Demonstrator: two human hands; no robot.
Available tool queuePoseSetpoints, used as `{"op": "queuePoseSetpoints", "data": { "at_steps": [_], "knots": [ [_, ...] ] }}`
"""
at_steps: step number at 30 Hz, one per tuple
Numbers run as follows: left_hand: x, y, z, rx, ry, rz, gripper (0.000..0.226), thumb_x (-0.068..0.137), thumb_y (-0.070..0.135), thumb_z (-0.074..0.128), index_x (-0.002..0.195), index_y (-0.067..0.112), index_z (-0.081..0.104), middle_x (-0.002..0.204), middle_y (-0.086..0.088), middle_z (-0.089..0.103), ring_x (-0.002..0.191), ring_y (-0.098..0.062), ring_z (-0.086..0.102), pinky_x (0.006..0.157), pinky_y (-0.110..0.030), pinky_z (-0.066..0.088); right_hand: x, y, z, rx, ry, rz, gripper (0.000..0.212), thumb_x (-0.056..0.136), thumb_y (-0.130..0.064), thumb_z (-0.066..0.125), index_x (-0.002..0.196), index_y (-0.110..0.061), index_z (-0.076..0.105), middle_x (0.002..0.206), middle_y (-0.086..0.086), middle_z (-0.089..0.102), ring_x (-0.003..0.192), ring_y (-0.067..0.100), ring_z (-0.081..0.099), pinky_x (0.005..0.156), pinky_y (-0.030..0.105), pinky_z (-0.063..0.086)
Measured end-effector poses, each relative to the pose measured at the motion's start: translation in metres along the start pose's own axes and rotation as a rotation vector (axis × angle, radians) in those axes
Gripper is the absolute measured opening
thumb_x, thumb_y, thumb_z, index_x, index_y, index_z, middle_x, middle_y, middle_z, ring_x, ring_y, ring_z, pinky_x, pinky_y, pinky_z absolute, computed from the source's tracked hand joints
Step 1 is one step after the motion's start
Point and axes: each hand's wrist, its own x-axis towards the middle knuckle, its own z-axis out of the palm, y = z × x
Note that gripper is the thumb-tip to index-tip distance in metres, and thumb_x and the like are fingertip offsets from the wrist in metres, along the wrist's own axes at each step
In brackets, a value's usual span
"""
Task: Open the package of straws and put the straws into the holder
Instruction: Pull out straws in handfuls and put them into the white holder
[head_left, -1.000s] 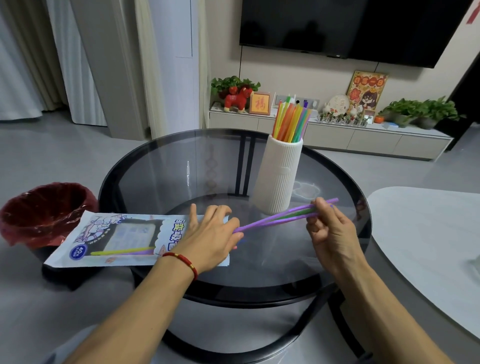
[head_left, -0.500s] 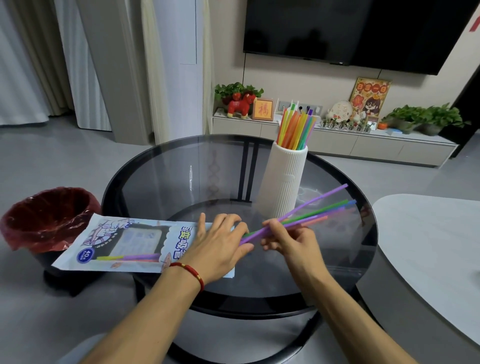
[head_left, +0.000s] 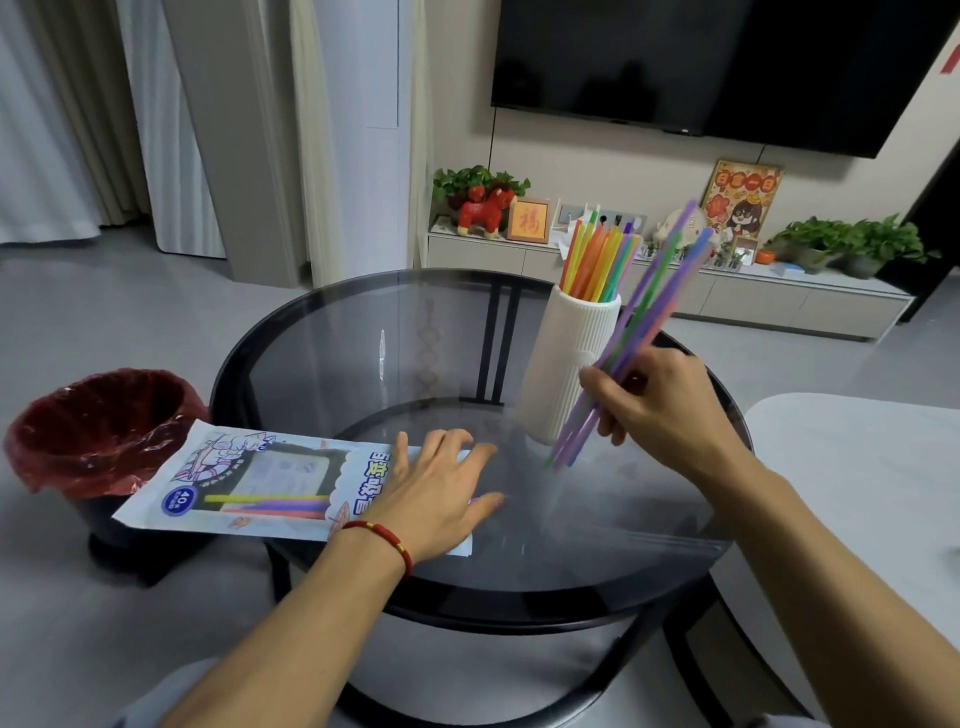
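Straw package lies flat at near-left edge of the round glass worktop, its left end hanging off past the rim; a few straws show thru its clear window. Left hand rests palm-down w/ fingers spread flat on the pkg's right end, gripping nothing; red bracelet on that wrist. Right hand, well apart from left, sits over the right side of worktop, fingers closed round a bunch of straws — mostly purple, some green & pink, blurred, tilted w/ tops up-right. Just beside that bunch, toward the far-right part of worktop, white ribbed holder stands upright, coloured straws already in it. Red-lined bin on floor off the left edge.
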Motion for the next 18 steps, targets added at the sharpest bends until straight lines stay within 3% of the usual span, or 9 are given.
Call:
{"op": "queuePoseSetpoints", "data": {
  "at_steps": [4,9,18],
  "knots": [
    [-0.001,0.001,-0.002,-0.037,0.025,0.002,0.055,0.097,0.057,0.039,0.146,0.032,0.032,0.149,0.001,0.033,0.142,-0.021,0.024,0.118,-0.065,0.010,0.001,-0.005,0.016,-0.063,-0.094,0.020,0.027,0.098,-0.035,0.070,0.098,-0.008,0.073,0.070,0.000,0.076,0.051,0.011,0.073,0.050,0.019,0.060],
    [-0.003,0.002,-0.002,-0.047,0.017,0.004,0.055,0.099,0.054,0.039,0.148,0.033,0.029,0.150,0.001,0.031,0.143,-0.021,0.023,0.119,-0.065,0.008,-0.028,0.006,0.050,-0.092,-0.132,0.083,0.031,0.100,-0.030,0.069,0.100,0.001,0.073,0.075,0.010,0.076,0.057,0.019,0.075,0.059,0.034,0.066],
    [0.000,0.008,-0.004,-0.090,0.073,0.047,0.054,0.099,0.050,0.040,0.149,0.030,0.032,0.145,0.003,0.036,0.140,-0.019,0.026,0.120,-0.058,0.011,-0.037,0.007,0.054,0.018,-0.078,0.044,0.032,0.104,-0.023,0.063,0.080,-0.003,0.069,0.066,0.008,0.071,0.056,0.017,0.067,0.061,0.037,0.059]
  ]
}}
